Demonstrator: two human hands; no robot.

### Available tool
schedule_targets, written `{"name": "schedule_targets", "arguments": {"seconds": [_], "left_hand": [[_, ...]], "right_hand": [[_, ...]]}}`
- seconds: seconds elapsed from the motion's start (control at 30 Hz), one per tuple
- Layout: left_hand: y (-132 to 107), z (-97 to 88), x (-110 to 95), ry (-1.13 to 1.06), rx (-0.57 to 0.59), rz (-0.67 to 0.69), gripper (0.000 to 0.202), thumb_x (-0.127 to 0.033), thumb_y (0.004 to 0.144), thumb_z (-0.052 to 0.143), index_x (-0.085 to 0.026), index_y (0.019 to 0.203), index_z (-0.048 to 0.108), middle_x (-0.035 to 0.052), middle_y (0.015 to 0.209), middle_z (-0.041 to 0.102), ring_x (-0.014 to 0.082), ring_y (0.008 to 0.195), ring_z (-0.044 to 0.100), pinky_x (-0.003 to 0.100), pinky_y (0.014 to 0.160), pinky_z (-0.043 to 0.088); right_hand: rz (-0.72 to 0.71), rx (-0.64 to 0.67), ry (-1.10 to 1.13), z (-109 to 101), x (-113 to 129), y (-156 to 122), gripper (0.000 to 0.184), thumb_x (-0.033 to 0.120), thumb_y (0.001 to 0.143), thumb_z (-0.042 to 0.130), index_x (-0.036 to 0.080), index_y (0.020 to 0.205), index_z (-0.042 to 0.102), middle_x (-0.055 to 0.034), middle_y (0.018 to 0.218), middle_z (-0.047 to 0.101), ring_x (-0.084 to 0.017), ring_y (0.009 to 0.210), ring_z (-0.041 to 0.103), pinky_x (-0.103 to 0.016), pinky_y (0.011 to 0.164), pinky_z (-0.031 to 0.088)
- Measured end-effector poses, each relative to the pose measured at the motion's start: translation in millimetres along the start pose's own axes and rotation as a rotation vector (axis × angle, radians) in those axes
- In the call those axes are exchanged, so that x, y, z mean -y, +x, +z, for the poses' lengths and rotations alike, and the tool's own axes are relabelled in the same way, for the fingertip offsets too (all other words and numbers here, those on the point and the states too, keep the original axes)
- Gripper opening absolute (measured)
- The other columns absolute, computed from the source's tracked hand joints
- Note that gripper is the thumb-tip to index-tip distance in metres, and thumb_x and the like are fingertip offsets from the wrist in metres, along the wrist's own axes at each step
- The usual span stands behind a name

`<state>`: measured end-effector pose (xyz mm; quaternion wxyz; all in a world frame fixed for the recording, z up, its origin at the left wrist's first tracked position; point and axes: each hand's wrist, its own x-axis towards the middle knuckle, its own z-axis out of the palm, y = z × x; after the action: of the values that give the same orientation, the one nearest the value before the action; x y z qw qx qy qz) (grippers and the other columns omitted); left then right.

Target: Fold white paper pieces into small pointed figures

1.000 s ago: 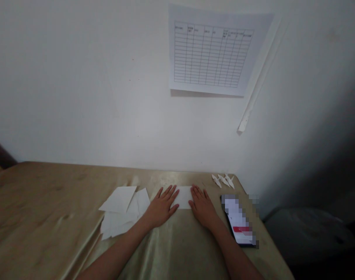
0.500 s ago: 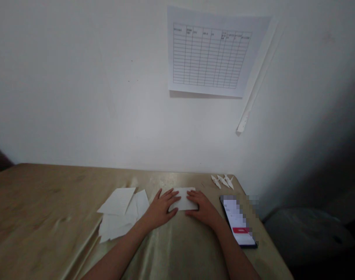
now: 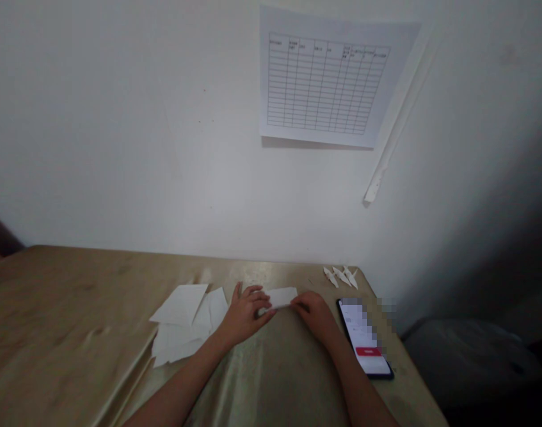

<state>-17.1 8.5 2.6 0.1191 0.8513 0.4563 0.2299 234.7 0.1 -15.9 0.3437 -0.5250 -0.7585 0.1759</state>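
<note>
A folded white paper (image 3: 280, 296) lies on the tan table (image 3: 75, 308) near the wall. My left hand (image 3: 245, 314) grips its left end with curled fingers. My right hand (image 3: 313, 314) pinches its right end, fingers closed. The paper's near edge looks lifted off the table between the two hands.
A loose pile of white sheets (image 3: 184, 320) lies left of my left hand. A phone (image 3: 365, 344) with a lit screen lies right of my right hand. Three small folded paper shapes (image 3: 341, 275) sit at the table's far right corner. A printed grid sheet (image 3: 327, 83) hangs on the wall.
My hands went from lying flat on the paper to gripping its ends. The paper now shows as a narrower strip, its near edge raised.
</note>
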Motion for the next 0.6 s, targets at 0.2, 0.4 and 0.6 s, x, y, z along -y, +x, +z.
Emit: {"name": "schedule_targets", "arguments": {"seconds": [0.2,0.4,0.6], "left_hand": [[3,5.9,0,-0.074,-0.066,-0.164,0.023,-0.042,0.093,0.060,-0.026,0.103,0.073,0.0050,0.113,0.075,0.0269,0.120,0.060,0.065,0.119,0.009],[4,11.3,-2,-0.117,-0.106,-0.270,0.050,-0.028,0.090,0.061,-0.031,0.138,0.052,0.0006,0.102,0.074,0.0239,0.113,0.061,0.063,0.117,0.015],[2,6.1,-7,-0.007,-0.077,-0.232,0.030,-0.030,0.089,0.065,-0.035,0.118,0.070,0.0031,0.114,0.070,0.0270,0.119,0.056,0.061,0.114,0.020]], "right_hand": [[0.033,-0.027,-0.118,6,2,2,0.015,0.029,0.092,0.061,0.023,0.090,0.075,-0.0057,0.092,0.075,-0.022,0.093,0.066,-0.041,0.103,0.041],[0.115,-0.117,-0.158,19,5,3,0.012,0.027,0.088,0.066,0.023,0.097,0.074,-0.0078,0.096,0.072,-0.027,0.101,0.061,-0.042,0.098,0.042],[0.140,-0.179,-0.187,28,4,1,0.032,0.029,0.088,0.064,0.025,0.120,0.066,-0.0077,0.101,0.071,-0.030,0.105,0.060,-0.045,0.100,0.040]]}}
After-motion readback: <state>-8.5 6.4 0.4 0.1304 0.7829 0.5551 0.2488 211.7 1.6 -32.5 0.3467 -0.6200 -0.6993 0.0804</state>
